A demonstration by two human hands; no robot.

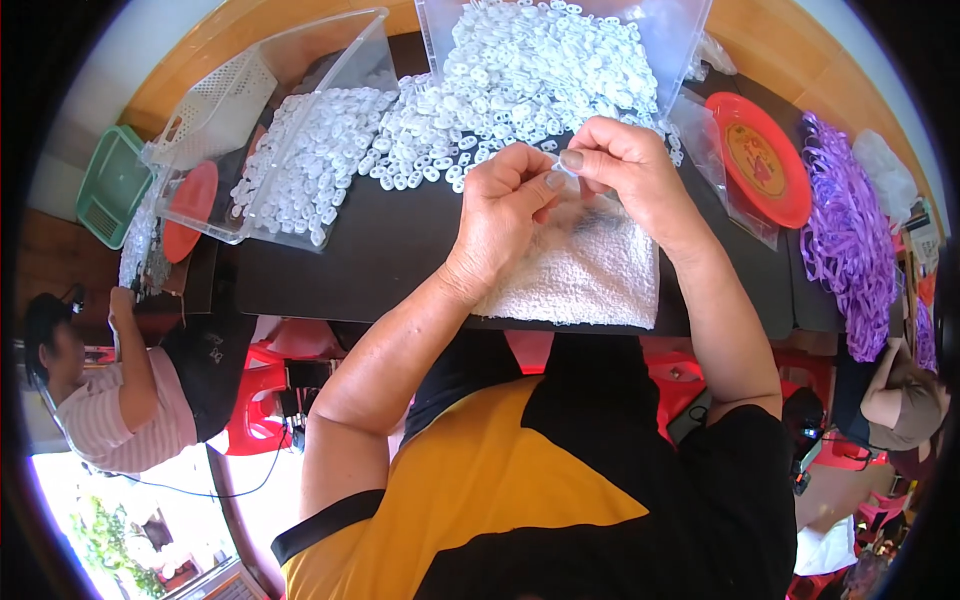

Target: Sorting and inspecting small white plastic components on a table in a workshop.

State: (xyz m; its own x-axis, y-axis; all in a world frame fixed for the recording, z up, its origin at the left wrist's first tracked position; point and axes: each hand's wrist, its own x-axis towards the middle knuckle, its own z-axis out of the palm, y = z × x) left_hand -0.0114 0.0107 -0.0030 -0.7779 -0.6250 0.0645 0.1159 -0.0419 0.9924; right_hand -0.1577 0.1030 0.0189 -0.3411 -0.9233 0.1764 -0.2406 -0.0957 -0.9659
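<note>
My left hand (pixel 497 215) and my right hand (pixel 637 182) meet over the table, thumbs and fingertips pinched closed. Between them is a small whitish plastic piece (pixel 565 170), mostly covered by the fingers. Under my hands lies a folded white towel (pixel 590 280) at the table's near edge. Just beyond my fingers spreads a heap of small white oval plastic pieces (pixel 545 65) with holes in them. It spills from a clear plastic bin (pixel 690 40). More such pieces fill a second clear bin (pixel 225 238), tipped on its side at the left.
Right of my hands lies a red plate (pixel 722 108) beside clear plastic bags (pixel 740 215). Further right hangs a bundle of purple ribbons (pixel 850 235). At the left stand a white basket (pixel 225 105) and a green basket (pixel 112 185). People sit left (pixel 130 400) and right (pixel 900 410).
</note>
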